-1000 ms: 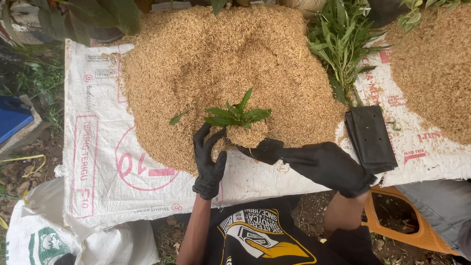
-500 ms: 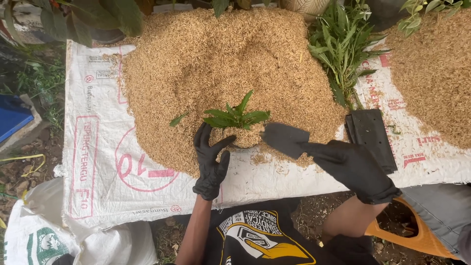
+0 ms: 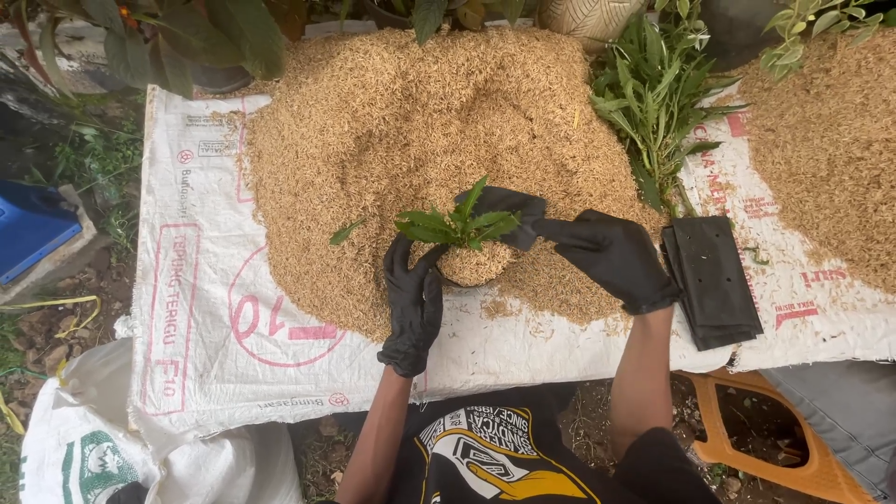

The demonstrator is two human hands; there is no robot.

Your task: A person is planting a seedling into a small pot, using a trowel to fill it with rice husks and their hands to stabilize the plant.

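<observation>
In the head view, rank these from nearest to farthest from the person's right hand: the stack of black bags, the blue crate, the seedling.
1. seedling: just left of the right hand.
2. stack of black bags: close on its right; the first two are nearly level.
3. blue crate: far left edge.

Base of seedling [image 3: 457, 227] hidden: stem vanishes into the husk-filled bag [image 3: 474, 264], roots not visible. Bag's own wall mostly covered by left hand [image 3: 414, 303] and husk; only a dark flap shows at right hand [image 3: 607, 257]. Right fingertips buried behind that flap, grip on it not resolvable. Second husk heap [image 3: 831, 140] cut off by right edge. Orange plastic frame [image 3: 747, 448] cropped at bottom, partly under grey cloth. Stack of black bags [image 3: 714, 280]: count unreadable. Pots along top edge cropped to slivers. Blue object [image 3: 33, 229] cut by left edge, kind unclear. Torso clipped at bottom.
</observation>
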